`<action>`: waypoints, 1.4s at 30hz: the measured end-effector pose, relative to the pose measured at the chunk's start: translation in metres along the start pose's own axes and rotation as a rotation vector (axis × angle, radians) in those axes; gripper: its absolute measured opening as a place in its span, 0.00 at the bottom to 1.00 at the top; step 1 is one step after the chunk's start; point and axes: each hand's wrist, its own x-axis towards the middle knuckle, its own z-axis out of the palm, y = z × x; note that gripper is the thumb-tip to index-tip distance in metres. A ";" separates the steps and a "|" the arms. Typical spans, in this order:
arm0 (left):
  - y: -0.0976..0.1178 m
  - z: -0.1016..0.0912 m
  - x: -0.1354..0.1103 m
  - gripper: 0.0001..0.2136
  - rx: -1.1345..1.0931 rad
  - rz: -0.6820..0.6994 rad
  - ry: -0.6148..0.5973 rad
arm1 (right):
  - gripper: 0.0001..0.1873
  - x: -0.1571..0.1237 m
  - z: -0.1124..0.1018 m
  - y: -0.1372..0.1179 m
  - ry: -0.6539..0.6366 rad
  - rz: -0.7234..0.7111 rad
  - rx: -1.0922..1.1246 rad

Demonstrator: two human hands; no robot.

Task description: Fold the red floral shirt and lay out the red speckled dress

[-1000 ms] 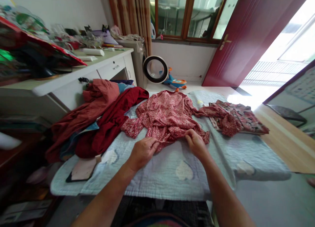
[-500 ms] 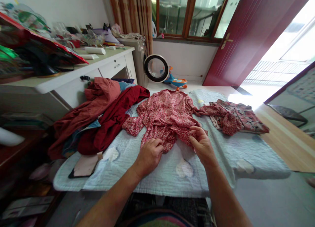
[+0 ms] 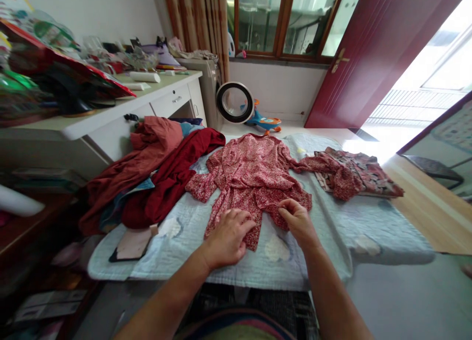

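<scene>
A red floral long-sleeved shirt (image 3: 254, 168) lies spread and wrinkled on the pale blue quilted cover (image 3: 177, 261). My left hand (image 3: 229, 235) rests over its lower left part, palm down, fingers stretched out and slightly apart. The thumb and fingertips of my right hand (image 3: 298, 221) pinch cloth at the lower right part of the shirt. The shirt's right sleeve reaches across onto a folded patterned garment (image 3: 372, 172).
On the left lie heaped dark red (image 3: 162, 192) and rust-coloured clothes (image 3: 125, 168). A phone-like case (image 3: 131, 244) sits near the cover's front left edge. Behind are a cluttered white desk (image 3: 110, 113), a washing machine with its round door (image 3: 235, 102) open, and a toy (image 3: 265, 121).
The shirt's lower left part now extends nearer to me and lies flatter. My left hand has opened from a closed grip, and my right hand has shifted slightly down and left.
</scene>
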 end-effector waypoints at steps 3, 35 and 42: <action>0.011 0.006 0.001 0.22 0.032 0.026 -0.091 | 0.16 -0.002 -0.001 -0.002 -0.015 0.000 0.028; 0.045 0.034 -0.011 0.11 -0.388 0.302 -0.152 | 0.10 -0.048 -0.008 -0.024 -0.440 -0.256 -0.575; 0.021 0.015 -0.013 0.08 -0.396 -0.016 0.079 | 0.11 -0.056 -0.005 -0.024 -0.553 -0.220 -0.675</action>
